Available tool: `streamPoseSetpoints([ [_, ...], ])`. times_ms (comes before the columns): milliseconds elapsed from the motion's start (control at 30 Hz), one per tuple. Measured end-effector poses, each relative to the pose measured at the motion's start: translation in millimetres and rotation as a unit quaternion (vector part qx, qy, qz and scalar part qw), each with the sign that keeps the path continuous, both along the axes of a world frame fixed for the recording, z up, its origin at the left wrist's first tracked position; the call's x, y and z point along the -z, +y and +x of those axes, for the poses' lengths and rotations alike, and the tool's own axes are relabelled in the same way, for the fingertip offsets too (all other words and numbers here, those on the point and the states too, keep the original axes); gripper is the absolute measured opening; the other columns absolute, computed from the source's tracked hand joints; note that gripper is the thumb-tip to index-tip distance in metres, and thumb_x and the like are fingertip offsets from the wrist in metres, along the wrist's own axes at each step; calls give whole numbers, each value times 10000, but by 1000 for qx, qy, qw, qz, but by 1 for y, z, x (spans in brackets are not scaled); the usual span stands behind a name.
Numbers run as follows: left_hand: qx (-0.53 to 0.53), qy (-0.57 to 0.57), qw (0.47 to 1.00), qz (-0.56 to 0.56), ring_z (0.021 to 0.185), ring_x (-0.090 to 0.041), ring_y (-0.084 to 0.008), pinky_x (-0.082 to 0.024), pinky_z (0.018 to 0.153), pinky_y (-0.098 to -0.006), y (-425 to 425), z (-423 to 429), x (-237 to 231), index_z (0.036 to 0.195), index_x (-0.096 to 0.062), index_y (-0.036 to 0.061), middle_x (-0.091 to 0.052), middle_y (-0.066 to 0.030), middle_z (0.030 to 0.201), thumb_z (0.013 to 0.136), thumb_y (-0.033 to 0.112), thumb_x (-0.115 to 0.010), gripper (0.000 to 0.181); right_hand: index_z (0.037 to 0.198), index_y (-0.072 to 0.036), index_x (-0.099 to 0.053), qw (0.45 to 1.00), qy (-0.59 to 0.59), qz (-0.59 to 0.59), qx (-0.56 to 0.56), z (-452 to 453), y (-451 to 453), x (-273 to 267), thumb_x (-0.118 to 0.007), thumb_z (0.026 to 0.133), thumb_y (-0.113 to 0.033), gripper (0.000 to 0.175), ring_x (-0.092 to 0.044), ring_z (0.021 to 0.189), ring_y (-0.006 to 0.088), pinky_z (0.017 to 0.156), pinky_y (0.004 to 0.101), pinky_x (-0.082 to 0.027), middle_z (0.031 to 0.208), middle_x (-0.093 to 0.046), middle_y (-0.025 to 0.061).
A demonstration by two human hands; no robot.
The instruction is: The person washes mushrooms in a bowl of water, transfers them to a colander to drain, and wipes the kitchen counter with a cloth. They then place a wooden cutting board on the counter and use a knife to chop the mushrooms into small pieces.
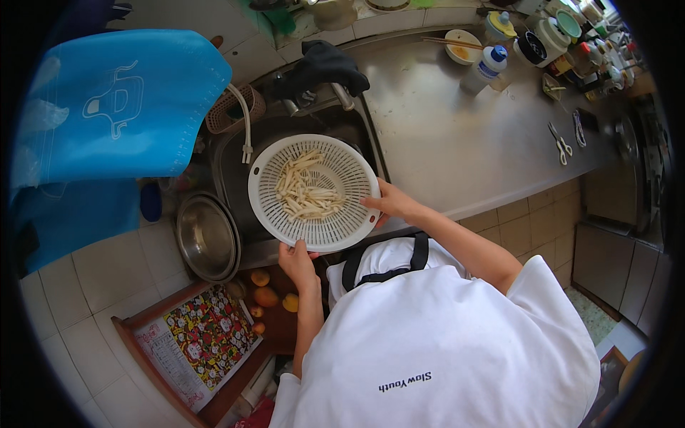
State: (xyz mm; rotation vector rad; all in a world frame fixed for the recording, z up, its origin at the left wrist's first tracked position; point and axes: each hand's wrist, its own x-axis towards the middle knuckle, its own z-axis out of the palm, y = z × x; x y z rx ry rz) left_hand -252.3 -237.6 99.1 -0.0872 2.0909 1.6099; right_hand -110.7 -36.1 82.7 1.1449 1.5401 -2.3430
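Note:
Both my hands grip the rim of a round white plastic colander (353,176) over the sink (230,144). My left hand (298,265) holds the near edge, thumb at the rim. On the right side, my right hand (393,202) has its thumb over the rim and its fingers mostly hidden beneath. Pale, thin pieces that look like cut mushrooms (305,190) lie in a loose heap at the left and middle of the colander. Behind it stands the metal faucet (342,97), with a dark cloth (324,67) draped over it.
Stacked steel bowls (206,238) sit left of the sink, below a hanging blue sheet (123,107). On the steel counter (428,144) are a bottle (484,69), a bowl with chopsticks (461,47) and scissors (560,144). Fruit (266,296) rests on a wooden surface below.

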Motion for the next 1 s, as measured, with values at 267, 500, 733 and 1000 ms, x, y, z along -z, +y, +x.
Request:
streamPoseSetpoints([
  [267, 39, -27, 997, 61, 675, -598, -118, -492, 504, -215, -14, -3, 19, 1072, -540, -1, -625, -84, 950, 846, -5, -484, 233, 1201, -41, -464, 979, 32, 121, 163, -1, -33, 11, -544, 818, -83, 394, -643, 626, 190, 476, 298, -522, 906, -641, 110],
  [500, 94, -35, 994, 48, 690, -608, -119, -495, 519, -220, -6, -7, 7, 1070, -534, 22, -629, -77, 946, 858, 35, -491, 217, 1187, -36, -478, 977, 12, 77, 201, 10, -36, -4, -536, 794, -61, 399, -624, 567, 167, 453, 272, -502, 858, -635, 98],
  [733, 131, -41, 989, 62, 682, -617, -129, -520, 527, -229, -4, -26, 25, 1053, -537, 14, -636, -85, 929, 847, 30, -499, 210, 1213, -33, -449, 971, -6, 105, 212, 3, -42, 11, -540, 794, -66, 431, -623, 574, 172, 453, 283, -514, 910, -628, 108],
  [1000, 135, -60, 986, 78, 643, -608, -122, -509, 503, -226, -4, -41, 17, 1037, -534, -3, -633, -84, 902, 847, 24, -497, 195, 1191, -42, -485, 968, -19, 119, 221, -8, -48, 1, -544, 796, -70, 401, -636, 620, 162, 460, 289, -510, 908, -635, 108],
])
